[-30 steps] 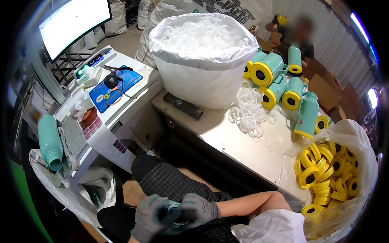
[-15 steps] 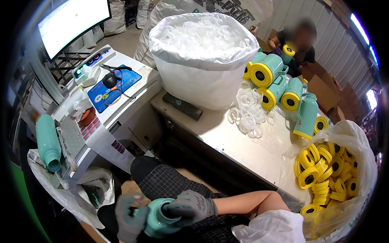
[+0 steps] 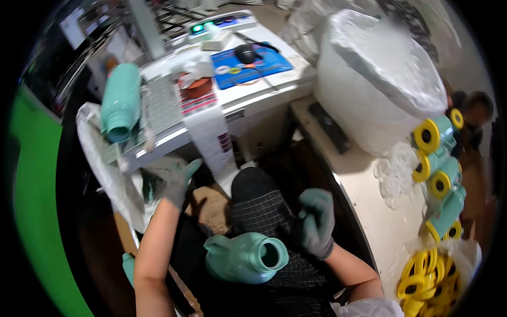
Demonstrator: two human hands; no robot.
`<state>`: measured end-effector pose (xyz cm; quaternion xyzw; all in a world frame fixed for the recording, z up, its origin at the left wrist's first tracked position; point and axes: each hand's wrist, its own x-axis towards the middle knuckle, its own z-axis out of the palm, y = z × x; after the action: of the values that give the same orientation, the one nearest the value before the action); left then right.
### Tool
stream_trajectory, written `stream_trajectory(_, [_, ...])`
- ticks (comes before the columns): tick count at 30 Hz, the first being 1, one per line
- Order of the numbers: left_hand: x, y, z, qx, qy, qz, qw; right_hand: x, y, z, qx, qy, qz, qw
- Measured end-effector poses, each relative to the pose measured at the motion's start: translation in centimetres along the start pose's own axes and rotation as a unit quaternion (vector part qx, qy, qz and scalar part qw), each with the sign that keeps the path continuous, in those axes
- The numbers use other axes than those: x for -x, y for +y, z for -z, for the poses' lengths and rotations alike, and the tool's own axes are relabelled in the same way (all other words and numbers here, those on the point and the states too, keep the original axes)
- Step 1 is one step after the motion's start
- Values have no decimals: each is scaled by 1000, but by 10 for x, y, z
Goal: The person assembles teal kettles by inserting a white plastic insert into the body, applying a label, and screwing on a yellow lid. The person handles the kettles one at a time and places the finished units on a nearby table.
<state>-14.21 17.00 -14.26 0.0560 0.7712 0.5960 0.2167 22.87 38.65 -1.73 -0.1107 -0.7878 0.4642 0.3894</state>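
A teal jug [image 3: 240,261] with a loop handle rests on my lap, its round mouth uncapped and tilted to the right. Neither hand touches it. My left hand [image 3: 178,184], in a grey glove with green fingertips, reaches out beside a white bag [image 3: 100,158] at the left; its fingers are stretched out and partly blurred. To the right of my knee, my right hand [image 3: 317,223], gloved alike, is raised with curled fingers; whether anything is inside them is hidden. Another teal bottle [image 3: 121,100] lies at the left with its open mouth toward me.
Clear plastic rings [image 3: 395,174] lie on the white table [image 3: 364,206] at right, beside a big white sack [image 3: 348,79]. Teal jugs with yellow bases [image 3: 441,182] and a bag of yellow rings [image 3: 430,280] are farther right. A mouse [image 3: 245,53] sits on the left bench; another person is behind the jugs.
Both hands have come off the jug, which stays on my lap. My left hand moved forward and left, my right hand forward and right. The view has turned left.
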Motion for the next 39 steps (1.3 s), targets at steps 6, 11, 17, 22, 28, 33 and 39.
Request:
stream_trajectory(6, [-37, -8, -17, -76, -58, -85, 992, -78, 12, -77, -211, -35, -211, 954])
stream_trajectory(11, [55, 68, -52, 193, -217, -47, 956, -124, 58, -140, -310, -78, -242, 916])
stream_trajectory(17, [89, 81, -38, -66, 17, -222, 973, -130, 74, -164, -397, -154, -402, 811])
stream_trajectory(22, [84, 135, -67, -417, 170, -495, 743, -117, 84, -171, -413, -141, -314, 843])
stream_trajectory(28, [70, 129, -78, -429, 150, -531, 715, -112, 92, -179, -385, -136, -271, 872])
stream_trajectory(33, [83, 136, -74, -426, 126, -518, 731, -115, 87, -173, -361, -184, -294, 866])
stream_trajectory(39, [198, 131, -50, -225, 120, -500, 827, -91, 41, -114, -343, 48, -277, 896])
